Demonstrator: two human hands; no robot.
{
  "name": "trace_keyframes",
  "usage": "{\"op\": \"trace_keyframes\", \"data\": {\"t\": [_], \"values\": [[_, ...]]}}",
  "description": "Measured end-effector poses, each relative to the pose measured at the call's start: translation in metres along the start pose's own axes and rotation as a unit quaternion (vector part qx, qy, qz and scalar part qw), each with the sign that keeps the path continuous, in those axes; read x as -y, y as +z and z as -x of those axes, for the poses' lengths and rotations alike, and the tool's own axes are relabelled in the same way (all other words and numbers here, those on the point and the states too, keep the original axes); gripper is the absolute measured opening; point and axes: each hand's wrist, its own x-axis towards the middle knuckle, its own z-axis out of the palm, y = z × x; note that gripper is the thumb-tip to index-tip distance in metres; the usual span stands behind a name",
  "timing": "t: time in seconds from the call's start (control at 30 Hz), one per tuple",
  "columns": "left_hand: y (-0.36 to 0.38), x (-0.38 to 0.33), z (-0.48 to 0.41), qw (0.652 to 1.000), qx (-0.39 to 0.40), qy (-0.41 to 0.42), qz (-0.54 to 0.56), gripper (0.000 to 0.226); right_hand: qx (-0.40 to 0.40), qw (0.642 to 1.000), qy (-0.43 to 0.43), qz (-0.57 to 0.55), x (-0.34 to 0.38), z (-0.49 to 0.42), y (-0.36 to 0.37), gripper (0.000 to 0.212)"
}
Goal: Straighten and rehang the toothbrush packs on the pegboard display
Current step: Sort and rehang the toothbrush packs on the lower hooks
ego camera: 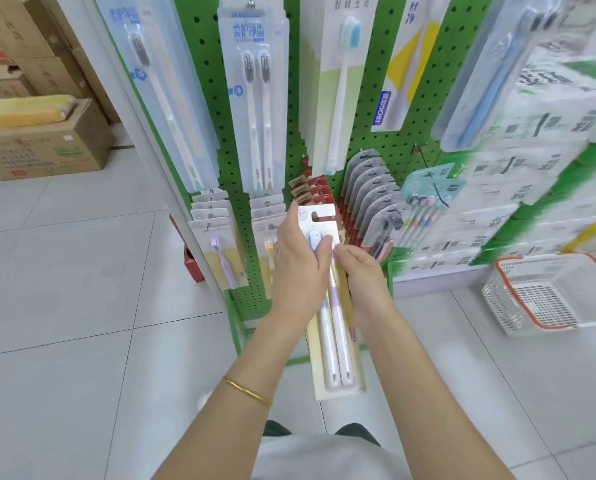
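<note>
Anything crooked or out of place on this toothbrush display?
The teal multi-brush pack low on the pegboard's right hangs tilted on its hook, unlike the neat grey row beside it. A two-brush pack is unhung, held by the left hand and right hand.

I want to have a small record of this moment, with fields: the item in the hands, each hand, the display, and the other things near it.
Item: toothbrush pack with two brushes, off the pegs, hang hole at the top
Left hand: holds the pack's upper part
Right hand: pinches the pack's right edge
Grip: both hands on the one pack
Display: green pegboard, rows of packs hanging on it
Floor, right: white basket with orange rim
Floor, left: cardboard boxes
</note>
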Motion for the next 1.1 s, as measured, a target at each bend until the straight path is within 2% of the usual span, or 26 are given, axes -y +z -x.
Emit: {"op": "trace_keyframes", "data": {"t": [0.1, 0.2, 0.4, 0.6, 0.7, 0.77, 0.9, 1.03, 1.1], "values": [[0.006, 0.007, 0.012, 0.997, 0.08, -0.014, -0.013, 0.066, -0.035, 0.999, 0.027, -0.024, -0.003, -0.007, -0.004, 0.008], [0.004, 0.017, 0.02, 0.986, 0.166, -0.018, -0.02, 0.069, -0.057, 0.997, 0.048, -0.037, -0.003, -0.012, -0.009, 0.015], [-0.01, 0.021, 0.037, 0.943, 0.321, 0.036, -0.082, 0.076, -0.13, 0.985, 0.044, -0.103, 0.002, -0.02, -0.016, 0.008], [-0.018, 0.009, 0.047, 0.912, 0.335, 0.05, -0.232, 0.101, -0.189, 0.97, 0.006, -0.149, 0.011, -0.021, -0.016, 0.018], [-0.02, 0.008, 0.046, 0.91, 0.339, 0.032, -0.237, 0.108, -0.172, 0.972, 0.011, -0.159, 0.011, -0.017, -0.012, 0.016], [-0.022, 0.008, 0.043, 0.91, 0.359, 0.0, -0.208, 0.105, -0.138, 0.973, 0.023, -0.183, 0.014, -0.014, -0.009, 0.013], [-0.026, 0.008, 0.037, 0.923, 0.377, -0.03, -0.073, 0.083, -0.066, 0.972, 0.06, -0.218, 0.014, -0.01, -0.01, 0.03], [-0.03, 0.021, 0.034, 0.93, 0.355, -0.096, 0.007, 0.053, -0.041, 0.989, 0.016, -0.142, 0.009, -0.007, -0.013, 0.006], [-0.03, 0.026, 0.034, 0.931, 0.333, -0.139, 0.064, 0.038, -0.031, 0.992, 0.011, -0.119, 0.007, -0.006, -0.016, 0.012]]}}
